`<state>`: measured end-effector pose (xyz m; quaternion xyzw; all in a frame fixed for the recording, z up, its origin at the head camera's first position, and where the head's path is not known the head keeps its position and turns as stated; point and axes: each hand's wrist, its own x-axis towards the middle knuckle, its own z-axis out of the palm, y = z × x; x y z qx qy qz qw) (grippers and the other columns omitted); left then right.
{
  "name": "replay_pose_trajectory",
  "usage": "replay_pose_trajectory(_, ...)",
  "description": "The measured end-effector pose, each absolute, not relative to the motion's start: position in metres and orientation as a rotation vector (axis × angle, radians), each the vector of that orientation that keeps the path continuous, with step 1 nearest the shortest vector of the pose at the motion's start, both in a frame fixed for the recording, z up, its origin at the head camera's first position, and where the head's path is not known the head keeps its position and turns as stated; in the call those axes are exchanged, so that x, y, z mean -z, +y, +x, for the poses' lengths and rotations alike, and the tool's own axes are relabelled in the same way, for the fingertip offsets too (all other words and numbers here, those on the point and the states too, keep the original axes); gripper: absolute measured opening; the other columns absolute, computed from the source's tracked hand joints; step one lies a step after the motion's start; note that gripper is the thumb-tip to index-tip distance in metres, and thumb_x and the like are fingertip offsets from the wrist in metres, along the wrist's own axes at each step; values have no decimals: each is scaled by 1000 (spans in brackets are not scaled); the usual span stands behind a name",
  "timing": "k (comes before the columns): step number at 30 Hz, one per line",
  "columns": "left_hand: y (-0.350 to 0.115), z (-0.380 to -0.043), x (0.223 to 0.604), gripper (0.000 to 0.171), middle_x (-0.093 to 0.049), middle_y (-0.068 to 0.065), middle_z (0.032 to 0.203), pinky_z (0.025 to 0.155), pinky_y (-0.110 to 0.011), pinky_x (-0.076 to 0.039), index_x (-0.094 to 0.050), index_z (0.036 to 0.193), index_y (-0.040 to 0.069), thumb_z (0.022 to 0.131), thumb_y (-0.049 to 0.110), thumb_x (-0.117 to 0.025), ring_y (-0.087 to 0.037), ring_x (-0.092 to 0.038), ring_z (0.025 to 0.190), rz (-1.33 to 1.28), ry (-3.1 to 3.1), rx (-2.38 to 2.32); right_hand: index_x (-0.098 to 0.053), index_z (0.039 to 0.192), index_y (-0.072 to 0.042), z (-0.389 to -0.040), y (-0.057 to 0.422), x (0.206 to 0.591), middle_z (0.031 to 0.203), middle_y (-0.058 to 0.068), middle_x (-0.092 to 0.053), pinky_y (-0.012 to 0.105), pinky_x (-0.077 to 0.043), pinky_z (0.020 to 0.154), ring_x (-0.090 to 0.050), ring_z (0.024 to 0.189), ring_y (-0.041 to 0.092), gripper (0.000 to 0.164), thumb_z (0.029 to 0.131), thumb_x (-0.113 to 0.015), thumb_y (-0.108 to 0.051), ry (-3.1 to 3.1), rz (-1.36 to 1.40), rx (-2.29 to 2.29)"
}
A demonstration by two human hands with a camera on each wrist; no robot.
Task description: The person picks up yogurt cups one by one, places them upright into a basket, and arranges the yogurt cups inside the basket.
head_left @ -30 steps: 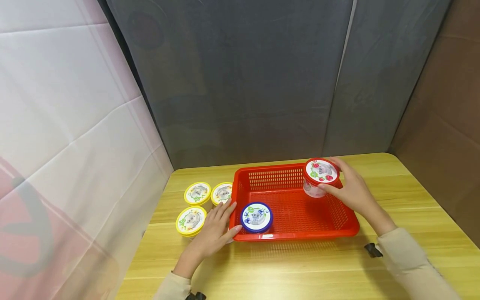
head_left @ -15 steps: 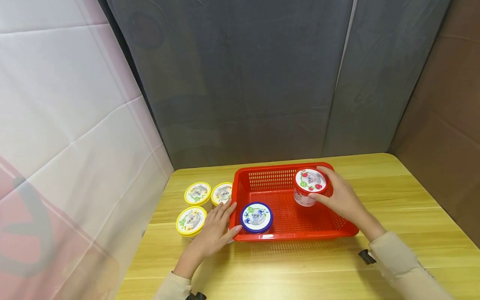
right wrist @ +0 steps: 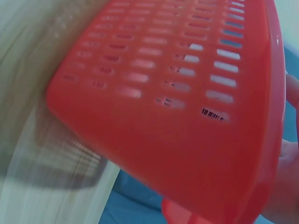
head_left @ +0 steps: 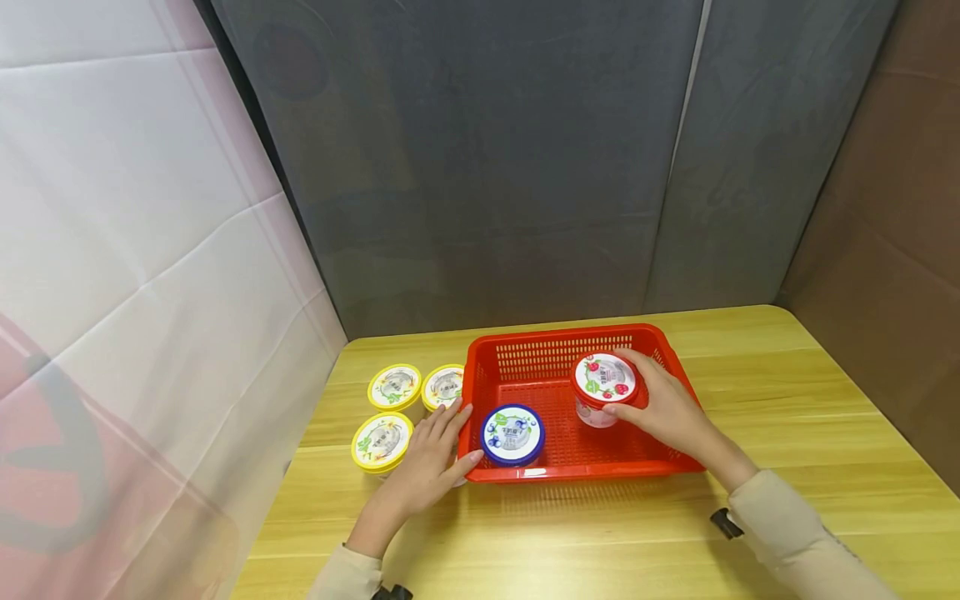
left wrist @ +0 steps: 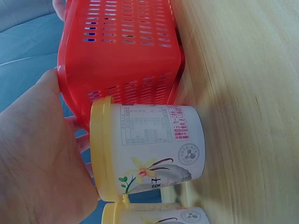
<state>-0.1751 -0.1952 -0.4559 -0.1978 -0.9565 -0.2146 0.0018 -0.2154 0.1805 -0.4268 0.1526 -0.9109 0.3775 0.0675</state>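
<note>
Within the red plastic basket (head_left: 615, 473), my right hand (head_left: 667, 414) grips a lidded cup (head_left: 604, 377) with a red rim and a berry print, fingers and thumb at its lid. At the basket's front left corner stands a blue-lidded cup (head_left: 513, 435) with a blueberry print. My left hand (head_left: 426, 458) lies with extended fingers at the basket's left rim, its thumb by the front corner. Close under that hand, the left wrist view shows a yellow-lidded cup (left wrist: 154, 147) against the basket's outer wall (left wrist: 126, 70). The right wrist view mostly shows the basket's perforated side (right wrist: 154, 107).
Left of the basket, yellow-lidded cups stand together, among them a back one (head_left: 395, 387) and a front one (head_left: 382, 442). The wooden table (head_left: 570, 542) reaches back to a grey partition (head_left: 480, 167). A white sheet (head_left: 150, 233) hangs at the left, a brown panel (head_left: 885, 208) at the right.
My right hand has carried the red-lidded cup left and toward me, from the basket's back right to near its middle. My left hand has stayed in place.
</note>
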Motion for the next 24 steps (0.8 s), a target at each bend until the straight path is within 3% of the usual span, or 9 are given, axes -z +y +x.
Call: replay_pose_trajectory(24, -195, -175, 456, 76, -16, -2, 168, 123, -61, -16, -24, 159, 21, 97, 61, -44, -36, -14, 155, -611, -3016, 672, -41, 148, -18, -205, 159, 446, 145, 6, -53, 55, -51, 101, -56, 126, 30, 84, 77, -85, -33, -2821, 594, -1105)
